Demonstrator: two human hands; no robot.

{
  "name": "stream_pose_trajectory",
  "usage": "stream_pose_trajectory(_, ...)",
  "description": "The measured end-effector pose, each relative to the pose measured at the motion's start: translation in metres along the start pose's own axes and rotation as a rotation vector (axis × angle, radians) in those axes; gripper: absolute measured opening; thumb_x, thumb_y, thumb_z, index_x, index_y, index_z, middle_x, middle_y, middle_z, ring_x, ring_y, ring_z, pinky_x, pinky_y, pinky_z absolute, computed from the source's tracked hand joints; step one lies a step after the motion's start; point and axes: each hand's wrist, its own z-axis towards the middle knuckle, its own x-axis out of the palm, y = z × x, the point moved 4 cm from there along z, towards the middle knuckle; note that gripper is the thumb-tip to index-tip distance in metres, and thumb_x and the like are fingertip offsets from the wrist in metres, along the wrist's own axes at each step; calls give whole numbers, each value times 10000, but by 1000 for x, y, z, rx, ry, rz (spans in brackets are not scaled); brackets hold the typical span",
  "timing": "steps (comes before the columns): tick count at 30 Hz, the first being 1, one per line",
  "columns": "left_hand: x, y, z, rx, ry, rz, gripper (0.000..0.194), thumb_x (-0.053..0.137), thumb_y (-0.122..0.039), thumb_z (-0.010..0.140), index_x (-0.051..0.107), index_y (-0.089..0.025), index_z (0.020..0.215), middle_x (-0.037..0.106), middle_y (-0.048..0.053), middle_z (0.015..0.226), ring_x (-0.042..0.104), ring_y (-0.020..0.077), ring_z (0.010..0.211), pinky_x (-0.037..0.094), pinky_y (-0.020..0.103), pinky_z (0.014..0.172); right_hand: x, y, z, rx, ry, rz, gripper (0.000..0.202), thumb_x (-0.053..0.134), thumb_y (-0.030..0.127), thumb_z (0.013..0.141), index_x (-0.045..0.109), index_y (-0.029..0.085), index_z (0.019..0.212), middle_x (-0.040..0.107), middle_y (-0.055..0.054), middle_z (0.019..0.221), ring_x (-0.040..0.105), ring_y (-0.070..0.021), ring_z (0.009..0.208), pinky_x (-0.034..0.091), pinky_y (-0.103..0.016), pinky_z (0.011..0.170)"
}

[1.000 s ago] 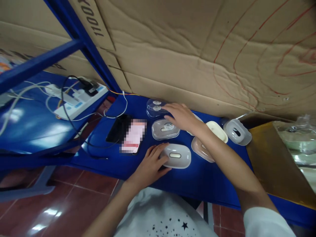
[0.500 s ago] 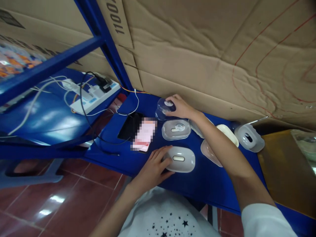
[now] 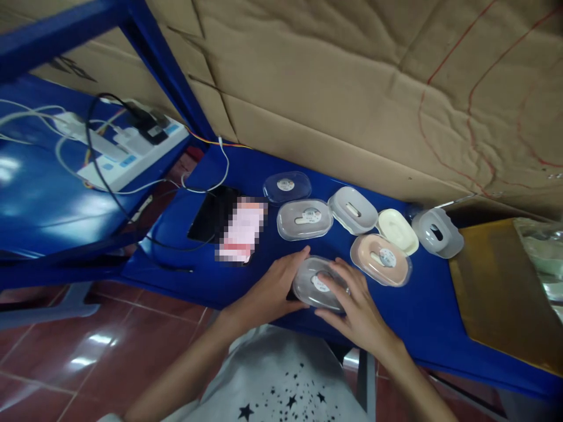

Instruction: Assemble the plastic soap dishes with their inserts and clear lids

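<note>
My left hand (image 3: pixel 276 286) is wrapped round the left end of a whitish oval soap dish (image 3: pixel 326 301) near the table's front edge. Over the dish lies a clear lid (image 3: pixel 309 274) with a round white label. My right hand (image 3: pixel 357 306) grips this lid from the right, fingers curved over its top and thumb at the near side. Whether the lid is fully seated cannot be made out. Just beyond them is a lidded grey soap dish (image 3: pixel 288 224), and to the right a lidded pink soap dish (image 3: pixel 373 272).
Another clear lid (image 3: pixel 273 189) lies at the back. A whitish dish (image 3: pixel 365 205), a cream dish (image 3: pixel 407 234) and a translucent container (image 3: pixel 451 240) stand towards the right, near a brown box (image 3: pixel 492 293). At left are a phone (image 3: pixel 241 231), a black tablet-like slab (image 3: pixel 204 220) and a power strip (image 3: pixel 118 176).
My right hand has come back from the rear of the table with a clear lid and set it over the dish at my left hand. The view has shifted slightly.
</note>
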Motion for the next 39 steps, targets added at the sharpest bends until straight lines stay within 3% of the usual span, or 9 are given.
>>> stream_pose_trajectory(6,4,-5,2,-71,18,2,1292,910,-280,858,-29,-387,1740,432,159,1692,463,391,1549,491,633,1210,4,-6,6,-92,28,-105,577,667,439,1044,511,306,1583,561,-118,1606,403,-371,1585,472,-643,1211)
stream_pose_trajectory(16,-2,-6,2,28,39,52,987,846,-367,929,240,-425,1707,425,121,1694,459,347,1552,470,601,1233,16,-12,8,-150,-4,-120,615,700,472,1021,519,313,1586,587,-123,1586,406,-373,1579,466,-632,1213)
stream_pose_trajectory(19,-4,-5,2,49,35,77,975,854,-380,921,270,-392,1703,444,128,1681,473,340,1539,480,575,1224,7,-10,6,-128,10,15,705,672,559,1019,450,292,1632,538,-131,1634,390,-357,1596,470,-608,1224)
stream_pose_trajectory(22,-7,-6,-1,42,40,113,962,864,-375,913,301,-375,1693,464,130,1665,500,341,1512,491,558,1203,-20,-17,-4,-95,-26,166,737,602,578,1050,374,264,1676,508,-130,1664,442,-326,1575,500,-556,1216)
stream_pose_trajectory(24,-10,-7,-3,14,30,159,950,869,-347,908,320,-361,1684,479,133,1652,516,349,1491,479,560,1195,-47,-39,-13,-12,-157,134,579,581,430,1081,457,307,1633,594,-88,1595,537,-306,1504,501,-536,1212)
stream_pose_trajectory(27,-12,-9,-6,-35,-15,256,908,861,-325,908,355,-337,1661,502,148,1621,521,377,1470,432,600,1186,-80,-97,-29,244,-328,-42,401,528,270,1092,638,327,1473,715,-62,1438,660,-296,1359,515,-519,1176)
stream_pose_trajectory(32,-10,-12,-2,-98,-167,397,840,812,-395,945,369,-284,1650,439,205,1647,506,418,1462,431,600,1134,-83,-182,-42,294,-175,-100,340,484,289,1100,732,257,1331,771,-100,1336,725,-315,1255,554,-519,1125)
stream_pose_trajectory(35,-9,-13,3,-116,-283,463,778,777,-423,970,395,-257,1628,464,218,1613,537,408,1417,450,567,1107,-77,-199,-47,260,-115,-90,395,440,237,1085,723,249,1361,748,-100,1391,699,-306,1317,531,-533,1169)
stream_pose_trajectory(39,-10,-12,4,-160,-365,527,653,741,-409,998,463,-287,1576,486,204,1592,580,397,1350,462,555,1072,-72,-193,-66,247,-94,-137,400,542,298,1062,670,252,1439,687,-109,1489,651,-317,1387,520,-557,1176)
